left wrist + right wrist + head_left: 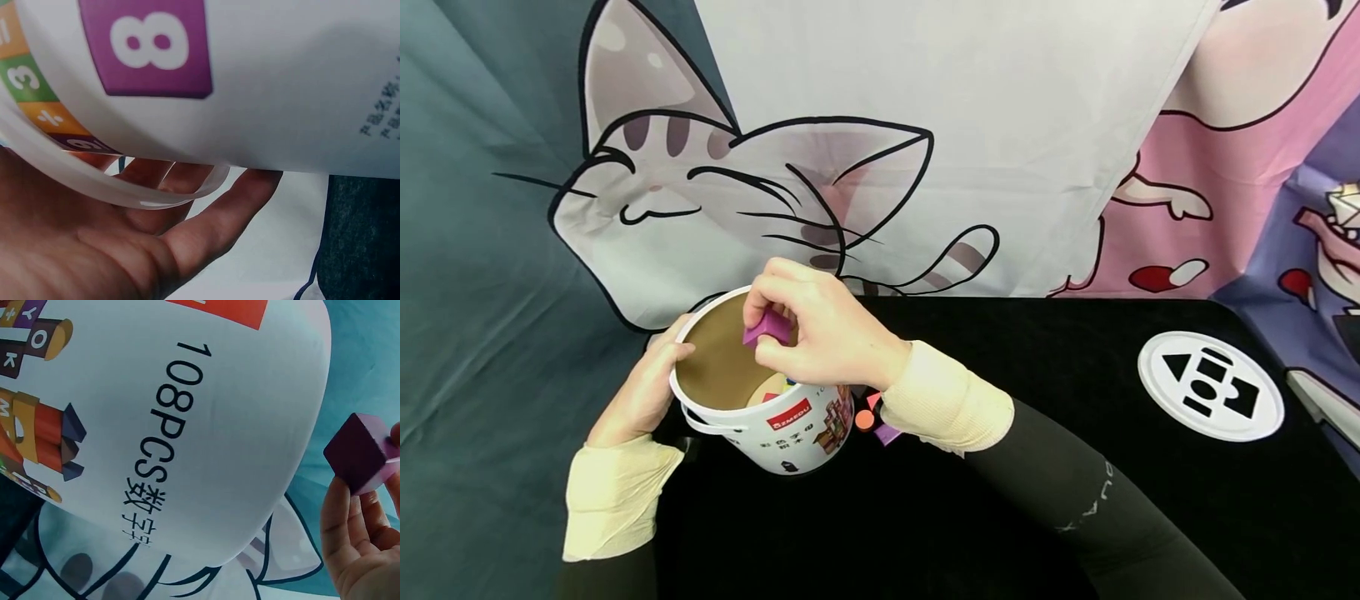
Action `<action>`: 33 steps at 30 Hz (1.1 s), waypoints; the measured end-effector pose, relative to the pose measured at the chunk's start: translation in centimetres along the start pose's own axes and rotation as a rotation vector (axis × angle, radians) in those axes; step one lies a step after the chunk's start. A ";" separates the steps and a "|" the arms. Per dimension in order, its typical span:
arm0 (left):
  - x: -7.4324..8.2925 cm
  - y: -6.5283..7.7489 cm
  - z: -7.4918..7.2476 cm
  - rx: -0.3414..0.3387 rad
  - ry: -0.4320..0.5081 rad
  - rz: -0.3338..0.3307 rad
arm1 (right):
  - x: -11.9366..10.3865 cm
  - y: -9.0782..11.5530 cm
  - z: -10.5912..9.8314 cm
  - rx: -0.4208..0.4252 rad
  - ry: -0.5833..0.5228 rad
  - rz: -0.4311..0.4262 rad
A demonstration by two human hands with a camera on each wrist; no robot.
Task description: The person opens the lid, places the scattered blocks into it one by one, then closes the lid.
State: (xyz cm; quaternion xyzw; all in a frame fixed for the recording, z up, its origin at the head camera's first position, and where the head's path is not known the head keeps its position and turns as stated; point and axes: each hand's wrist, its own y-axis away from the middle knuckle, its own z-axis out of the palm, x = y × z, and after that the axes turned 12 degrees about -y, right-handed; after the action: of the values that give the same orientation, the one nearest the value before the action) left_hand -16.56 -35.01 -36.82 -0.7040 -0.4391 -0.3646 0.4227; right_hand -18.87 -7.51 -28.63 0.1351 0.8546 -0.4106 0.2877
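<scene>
1. Pinching a purple block in the fingertips of the right hand, over the mouth of the bucket, in the head view; gripping the bucket's rim with the left hand, thumb hooked inside; with an orange piece just beside the bucket and a white lid well to its right.
2. Resting left fingers against the bucket's outer wall, behind its white handle, in the left wrist view.
3. Holding the purple block between thumb and fingers, past the bucket's edge, in the right wrist view.

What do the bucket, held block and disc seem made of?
Bucket: probably satin plastic, being smooth and thin-walled.
Held block: perhaps painted wood, matte; opaque purple, crisp edges, though plastic is possible.
Disc: likely matte plastic; uniformly white, cleanly cut through.
</scene>
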 end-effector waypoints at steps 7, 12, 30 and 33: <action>0.0 -0.1 -0.2 0.000 -0.022 0.002 | 0.0 0.8 0.1 -0.131 0.141 0.027; -0.1 -0.2 -0.2 0.009 -0.026 0.018 | 0.3 1.9 0.1 -0.133 0.152 0.022; 0.0 0.0 -0.2 -0.001 -0.055 0.003 | 5.8 11.2 -2.6 0.028 0.038 0.112; 0.0 0.0 -0.2 -0.004 -0.052 -0.001 | 7.0 13.1 -2.0 0.011 0.027 0.147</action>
State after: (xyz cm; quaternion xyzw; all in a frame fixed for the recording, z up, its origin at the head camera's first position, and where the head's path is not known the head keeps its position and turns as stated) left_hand -16.60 -35.23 -36.74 -0.7137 -0.4496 -0.3473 0.4096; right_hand -19.09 2.25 -40.01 0.2047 0.8440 -0.3911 0.3047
